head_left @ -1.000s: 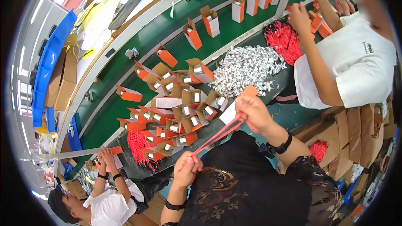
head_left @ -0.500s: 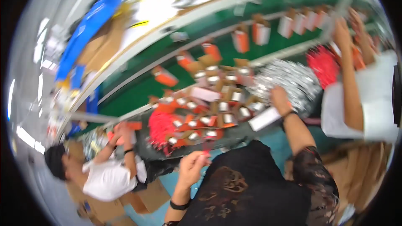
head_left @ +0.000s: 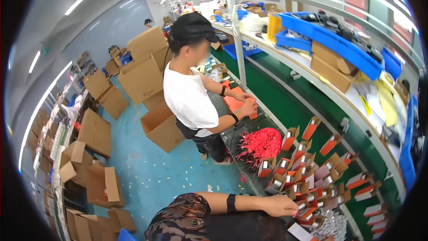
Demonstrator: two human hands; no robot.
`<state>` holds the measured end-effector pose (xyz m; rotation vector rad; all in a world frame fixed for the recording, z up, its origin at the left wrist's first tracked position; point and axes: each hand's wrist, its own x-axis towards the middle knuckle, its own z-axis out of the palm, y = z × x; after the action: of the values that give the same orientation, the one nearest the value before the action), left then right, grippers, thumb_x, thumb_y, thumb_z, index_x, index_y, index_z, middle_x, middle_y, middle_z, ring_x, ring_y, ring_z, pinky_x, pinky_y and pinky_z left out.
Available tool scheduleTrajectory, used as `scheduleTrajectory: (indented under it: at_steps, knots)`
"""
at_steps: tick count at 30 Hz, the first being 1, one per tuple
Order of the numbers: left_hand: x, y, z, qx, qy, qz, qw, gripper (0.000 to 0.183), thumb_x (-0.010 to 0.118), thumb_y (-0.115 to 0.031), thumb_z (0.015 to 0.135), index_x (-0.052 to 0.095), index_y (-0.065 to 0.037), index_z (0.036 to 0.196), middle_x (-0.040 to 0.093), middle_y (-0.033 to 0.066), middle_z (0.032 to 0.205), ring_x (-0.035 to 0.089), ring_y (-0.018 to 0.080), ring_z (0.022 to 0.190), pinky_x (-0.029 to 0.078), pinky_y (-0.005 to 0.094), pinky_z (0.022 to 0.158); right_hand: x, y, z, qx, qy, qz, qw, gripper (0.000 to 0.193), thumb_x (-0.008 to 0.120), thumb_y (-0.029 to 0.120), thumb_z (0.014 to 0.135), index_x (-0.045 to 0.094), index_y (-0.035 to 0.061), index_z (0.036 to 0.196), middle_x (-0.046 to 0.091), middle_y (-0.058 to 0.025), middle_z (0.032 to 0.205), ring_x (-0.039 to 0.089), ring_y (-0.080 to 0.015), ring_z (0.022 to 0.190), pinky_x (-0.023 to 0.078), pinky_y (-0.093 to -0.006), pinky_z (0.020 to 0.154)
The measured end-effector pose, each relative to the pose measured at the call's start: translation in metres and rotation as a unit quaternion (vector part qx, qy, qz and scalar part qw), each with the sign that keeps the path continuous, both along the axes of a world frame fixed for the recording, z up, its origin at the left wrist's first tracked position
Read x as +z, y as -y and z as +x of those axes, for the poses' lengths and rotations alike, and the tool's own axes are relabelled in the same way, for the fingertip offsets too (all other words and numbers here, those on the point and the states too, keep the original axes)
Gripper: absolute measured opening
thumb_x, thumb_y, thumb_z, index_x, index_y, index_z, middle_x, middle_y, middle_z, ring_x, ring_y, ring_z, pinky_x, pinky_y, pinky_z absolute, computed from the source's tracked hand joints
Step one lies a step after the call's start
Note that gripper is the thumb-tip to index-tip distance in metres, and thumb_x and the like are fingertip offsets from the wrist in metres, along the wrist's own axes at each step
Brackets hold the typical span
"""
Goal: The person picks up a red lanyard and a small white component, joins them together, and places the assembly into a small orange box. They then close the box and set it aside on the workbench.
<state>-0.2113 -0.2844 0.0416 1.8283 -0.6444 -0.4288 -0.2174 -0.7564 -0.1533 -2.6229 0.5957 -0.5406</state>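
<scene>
Your left hand (head_left: 281, 205) has its fingers pinched on a bit of red cord (head_left: 295, 213), over the near edge of the table (head_left: 255, 123). Your right hand is out of view, so you cannot tell how its fingers stand. Just below the left hand lies a white box (head_left: 299, 232), near a pile of silvery strips (head_left: 332, 224). Beside your fingertips, small orange-and-white boxes (head_left: 322, 171) crowd the table, many open, with white or silvery pieces inside; others stand past its far edge on the green belt (head_left: 285, 100). Farther along lies a heap of red strings (head_left: 261, 145), then a co-worker (head_left: 189, 96) handling orange card (head_left: 233, 104). Behind that person, an open brown carton (head_left: 165, 134) sits on the floor (head_left: 178, 169). Across the belt, a long blue bin (head_left: 341, 43) holds dark parts (head_left: 332, 23).
</scene>
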Motion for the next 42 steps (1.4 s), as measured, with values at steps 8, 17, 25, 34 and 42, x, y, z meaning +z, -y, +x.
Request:
scheduleTrajectory:
  at_steps: [8,17,25,34,42]
  knots:
    - [0.009,0.007,0.022,-0.062,-0.047,-0.064,0.995,0.025,0.049,-0.024,0.095,0.061,-0.004,0.089,0.063,0.0088,0.075,0.061,0.0248,0.072,0.044,0.0388,0.067,0.195,-0.096,-0.026,0.150,0.090,-0.068,0.982,0.031,0.058,0.018,0.089,0.059,-0.0030,0.111,0.064,-0.0187,0.098,0.062,-0.0343,0.089,0.050,-0.0420,0.075]
    - [0.035,0.017,0.027,-0.050,0.189,0.104,0.975,0.023,0.055,-0.021,0.082,0.064,-0.002,0.074,0.065,0.0172,0.070,0.064,0.0392,0.071,0.048,0.0489,0.064,0.252,-0.250,-0.017,0.450,0.029,-0.010,0.893,0.031,0.072,0.022,0.083,0.063,0.0030,0.106,0.061,-0.0139,0.083,0.056,-0.0320,0.075,0.046,-0.0429,0.068]
    - [0.025,0.004,0.028,0.028,0.285,0.108,0.952,0.023,0.059,-0.022,0.082,0.065,-0.002,0.072,0.064,0.0197,0.068,0.065,0.0387,0.068,0.049,0.0482,0.058,0.256,-0.279,-0.001,0.478,-0.052,-0.033,0.876,0.020,0.064,0.022,0.089,0.063,0.0047,0.098,0.059,-0.0156,0.086,0.055,-0.0363,0.079,0.044,-0.0441,0.070]
    - [0.010,-0.010,0.030,0.130,0.242,-0.074,0.959,0.019,0.060,-0.023,0.087,0.062,-0.004,0.085,0.063,0.0112,0.078,0.062,0.0338,0.075,0.049,0.0419,0.066,0.251,-0.281,0.006,0.481,-0.105,0.069,0.867,0.012,0.058,0.015,0.095,0.058,0.0031,0.095,0.060,-0.0151,0.089,0.057,-0.0295,0.072,0.048,-0.0355,0.066]
    - [-0.005,0.008,0.033,-0.089,-0.196,-0.328,0.920,0.026,0.051,-0.025,0.100,0.060,0.000,0.098,0.057,-0.0043,0.083,0.050,0.0056,0.079,0.043,0.0247,0.071,0.269,-0.281,0.001,0.392,-0.109,0.485,0.774,0.006,0.058,0.002,0.094,0.053,0.0021,0.090,0.058,-0.0019,0.078,0.053,-0.0064,0.070,0.045,-0.0204,0.063]
